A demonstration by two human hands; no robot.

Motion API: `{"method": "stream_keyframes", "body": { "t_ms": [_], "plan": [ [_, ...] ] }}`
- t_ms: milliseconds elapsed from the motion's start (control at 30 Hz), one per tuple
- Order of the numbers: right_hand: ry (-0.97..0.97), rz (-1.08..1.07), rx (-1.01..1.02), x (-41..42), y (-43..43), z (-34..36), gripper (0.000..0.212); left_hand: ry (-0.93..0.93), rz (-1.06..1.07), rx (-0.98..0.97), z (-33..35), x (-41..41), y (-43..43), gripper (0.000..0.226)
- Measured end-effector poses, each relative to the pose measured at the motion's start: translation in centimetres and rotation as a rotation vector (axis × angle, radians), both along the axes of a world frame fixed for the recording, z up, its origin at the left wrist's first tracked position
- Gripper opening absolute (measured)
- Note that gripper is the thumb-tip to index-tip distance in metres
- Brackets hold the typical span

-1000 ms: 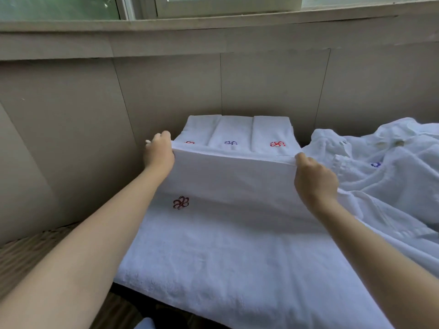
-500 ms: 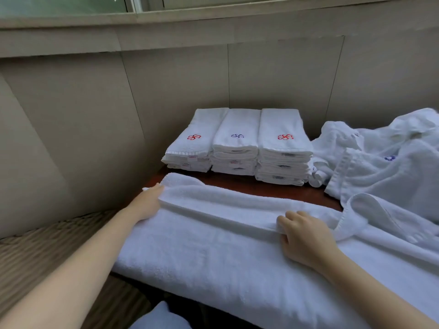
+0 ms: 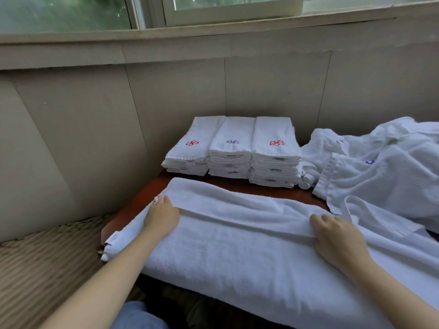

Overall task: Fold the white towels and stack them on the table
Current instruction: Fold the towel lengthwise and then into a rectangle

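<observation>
White terry towel (image 3: 237,248) lies lengthwise across the near side of the red-brown tabletop (image 3: 133,210), its far edge folded over towards me. My left hand (image 3: 161,216) rests on its left end, fingers bent over the fold; whether that grip pinches cloth I cannot tell. My right hand (image 3: 337,236) lies flat on the fold, grip slack, holding nothing. Three stacks of folded towels (image 3: 231,150) stand behind, with a rumpled towel heap (image 3: 380,172) just right of them.

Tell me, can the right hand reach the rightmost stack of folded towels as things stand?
Probably yes. The right hand rests on the spread towel; only that low towel and bare table lie before the rightmost stack.
</observation>
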State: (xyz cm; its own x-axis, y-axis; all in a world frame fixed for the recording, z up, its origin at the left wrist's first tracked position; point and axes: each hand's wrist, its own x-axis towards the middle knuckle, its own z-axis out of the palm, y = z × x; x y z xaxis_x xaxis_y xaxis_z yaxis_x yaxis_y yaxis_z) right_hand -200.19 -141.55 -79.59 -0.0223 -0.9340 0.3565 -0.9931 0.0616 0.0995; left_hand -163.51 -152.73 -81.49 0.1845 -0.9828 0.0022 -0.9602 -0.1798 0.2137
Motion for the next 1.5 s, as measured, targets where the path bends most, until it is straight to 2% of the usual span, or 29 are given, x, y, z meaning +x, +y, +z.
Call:
{"method": "stream_keyframes", "body": {
  "t_ms": [67, 167, 333, 467, 633, 733, 833, 933, 1067, 1133, 1200, 1267, 1300, 1367, 1433, 1500],
  "plan": [
    [-0.06, 0.036, 0.003, -0.4, 0.7, -0.6, 0.028, 0.057, 0.031, 0.019, 0.1, 0.3, 0.3, 0.054],
    [-0.127, 0.023, -0.123, -0.8, 1.0, -1.1, 0.035, 0.1, 0.069, -0.011, 0.2, 0.2, 0.7, 0.06],
    [-0.063, 0.048, -0.219, -1.2, 1.3, -1.3, 0.024, 0.054, 0.124, -0.007, 0.2, -0.1, 1.0, 0.062],
    [-0.044, -0.028, -0.198, -2.5, 1.3, -1.4, 0.031, -0.026, 0.159, 0.062, 0.5, -0.1, 1.0, 0.061],
    [0.139, -0.022, -0.249, -4.9, 2.7, -0.2, 0.041, -0.155, 0.195, 0.15, 1.8, -1.8, 0.7, 0.06],
    [0.229, -0.071, -0.184, -7.2, 3.7, 0.5, 0.039, -0.171, -0.117, 0.122, 2.3, -6.3, -0.1, 0.052],
    [0.217, -0.191, 0.004, -10.1, 4.1, 0.5, 0.051, 0.007, -0.425, 0.139, 2.3, -12.9, 0.4, 0.052],
    [0.038, -0.328, 0.125, -12.4, 4.2, 0.5, 0.052, 0.142, -0.594, 0.059, 2.1, -18.4, 1.6, 0.048],
    [-0.235, -0.317, 0.165, -14.2, 3.9, 1.8, 0.026, 0.193, -0.738, -0.039, 2.2, -23.6, 2.6, 0.044],
    [-0.338, -0.32, 0.143, -15.0, 3.9, 2.5, 0.023, 0.226, -0.753, -0.047, 2.0, -25.4, 2.7, 0.046],
    [-0.421, -0.304, -0.06, -15.4, 4.1, 3.3, 0.022, 0.209, -0.741, 0.006, 1.4, -26.7, 2.8, 0.051],
    [-0.39, -0.258, -0.37, -15.6, 4.4, 4.2, 0.011, 0.077, -0.722, 0.088, 0.5, -27.7, 2.8, 0.058],
    [-0.362, -0.249, -0.49, -15.7, 4.5, 4.6, 0.013, 0.0, -0.712, 0.125, 0.1, -28.0, 2.9, 0.061],
    [-0.394, -0.246, -0.593, -16.0, 4.6, 5.0, 0.02, -0.072, -0.71, 0.169, -0.2, -28.3, 2.8, 0.065],
    [-0.488, -0.306, -0.522, -16.8, 4.5, 4.5, 0.019, -0.085, -0.722, 0.181, -0.2, -28.1, 2.8, 0.067],
    [-0.47, -0.432, -0.292, -17.8, 4.6, 3.8, 0.023, -0.102, -0.733, 0.167, -0.2, -28.0, 3.0, 0.067]
  ]
}}
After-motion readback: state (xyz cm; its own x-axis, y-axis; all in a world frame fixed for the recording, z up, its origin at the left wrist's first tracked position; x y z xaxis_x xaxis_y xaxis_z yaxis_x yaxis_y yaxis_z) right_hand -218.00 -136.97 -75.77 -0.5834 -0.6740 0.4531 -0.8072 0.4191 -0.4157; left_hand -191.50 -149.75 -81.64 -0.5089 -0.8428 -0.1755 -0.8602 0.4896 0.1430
